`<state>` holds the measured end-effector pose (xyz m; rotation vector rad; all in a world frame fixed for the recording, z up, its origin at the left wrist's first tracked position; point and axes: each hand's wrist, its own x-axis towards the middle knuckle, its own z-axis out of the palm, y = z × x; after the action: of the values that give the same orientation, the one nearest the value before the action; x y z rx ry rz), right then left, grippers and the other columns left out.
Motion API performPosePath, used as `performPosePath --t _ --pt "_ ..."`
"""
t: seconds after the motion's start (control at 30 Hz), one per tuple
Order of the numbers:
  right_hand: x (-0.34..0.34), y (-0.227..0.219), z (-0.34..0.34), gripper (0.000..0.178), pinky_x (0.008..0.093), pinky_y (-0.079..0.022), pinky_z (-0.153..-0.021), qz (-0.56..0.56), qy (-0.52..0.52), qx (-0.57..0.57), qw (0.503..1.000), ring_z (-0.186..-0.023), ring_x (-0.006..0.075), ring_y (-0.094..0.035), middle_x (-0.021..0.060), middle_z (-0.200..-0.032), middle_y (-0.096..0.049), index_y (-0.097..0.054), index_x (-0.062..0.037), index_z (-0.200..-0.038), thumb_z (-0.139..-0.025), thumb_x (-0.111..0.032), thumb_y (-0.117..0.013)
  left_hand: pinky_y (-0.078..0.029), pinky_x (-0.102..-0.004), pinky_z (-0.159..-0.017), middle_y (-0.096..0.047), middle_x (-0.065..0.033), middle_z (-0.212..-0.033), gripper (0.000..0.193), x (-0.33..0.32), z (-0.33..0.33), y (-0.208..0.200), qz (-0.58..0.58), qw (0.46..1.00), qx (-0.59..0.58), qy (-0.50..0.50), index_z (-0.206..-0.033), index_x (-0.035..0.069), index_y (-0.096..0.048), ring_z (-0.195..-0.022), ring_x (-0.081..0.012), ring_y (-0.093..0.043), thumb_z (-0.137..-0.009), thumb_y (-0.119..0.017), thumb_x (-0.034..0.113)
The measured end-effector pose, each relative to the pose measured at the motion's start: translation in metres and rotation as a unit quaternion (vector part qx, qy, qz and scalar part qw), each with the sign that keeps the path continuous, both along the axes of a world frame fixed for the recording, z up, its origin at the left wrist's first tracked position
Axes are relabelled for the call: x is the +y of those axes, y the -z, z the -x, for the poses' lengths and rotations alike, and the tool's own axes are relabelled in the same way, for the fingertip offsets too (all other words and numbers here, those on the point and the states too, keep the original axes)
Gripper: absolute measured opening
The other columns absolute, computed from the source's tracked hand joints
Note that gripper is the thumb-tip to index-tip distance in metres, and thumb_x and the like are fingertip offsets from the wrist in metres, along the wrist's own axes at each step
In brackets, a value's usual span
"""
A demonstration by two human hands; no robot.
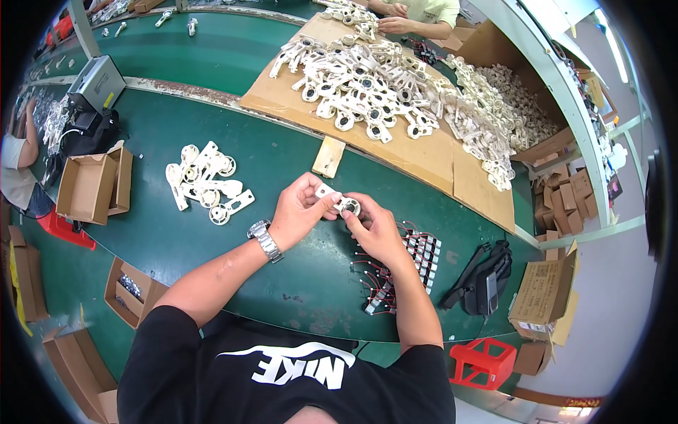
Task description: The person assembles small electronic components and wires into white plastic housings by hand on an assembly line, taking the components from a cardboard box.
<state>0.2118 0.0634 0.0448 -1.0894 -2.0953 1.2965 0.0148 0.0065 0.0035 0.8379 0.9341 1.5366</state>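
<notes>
Both my hands hold one white plastic part [349, 205] with a flat handle and a round ring that has a dark centre. My left hand [300, 210] pinches the handle end. Fingers and thumb of my right hand [376, 227] close around the ring. Just beyond them lies a small pale block [328, 157]. To the left, a loose heap of similar white parts [205, 182] rests on the green table [183, 247]. Rows of small grey blocks with red wires [424, 256] lie beside my right forearm, which partly covers them.
Across the table, a large pile of white parts [360, 88] covers a cardboard sheet [487, 201]. A co-worker's hands [397, 21] are behind it. Open boxes [85, 187] stand left; a black bag [484, 279] lies right. A red stool [484, 364] stands below.
</notes>
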Motion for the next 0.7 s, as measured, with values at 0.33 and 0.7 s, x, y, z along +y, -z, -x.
performPosePath --t 0.33,0.7 --pt "0.005 0.006 -0.003 0.032 0.0283 -0.06 -0.066 0.195 0.012 0.106 0.975 -0.076 0.0114 -0.067 0.0043 -0.094 -0.07 -0.064 -0.0009 -0.134 -0.105 -0.012 -0.066 -0.065 -0.0274 -0.075 -0.074 -0.0094 -0.1 0.021 -0.002 -0.007 0.002 -0.025 0.999 0.044 0.003 -0.106 0.001 -0.053 -0.087 -0.0131 -0.075 -0.1 -0.073 0.003" --pt "0.006 0.006 0.0 0.027 0.0259 -0.055 -0.063 0.226 0.035 0.11 0.967 -0.07 0.0093 -0.063 0.0039 -0.088 -0.07 -0.067 -0.004 -0.131 -0.108 -0.018 -0.063 -0.064 -0.0268 -0.074 -0.075 -0.0092 -0.099 0.023 -0.003 -0.008 0.004 -0.034 0.999 0.03 -0.004 -0.106 0.002 -0.053 -0.086 -0.0124 -0.075 -0.101 -0.075 0.007"
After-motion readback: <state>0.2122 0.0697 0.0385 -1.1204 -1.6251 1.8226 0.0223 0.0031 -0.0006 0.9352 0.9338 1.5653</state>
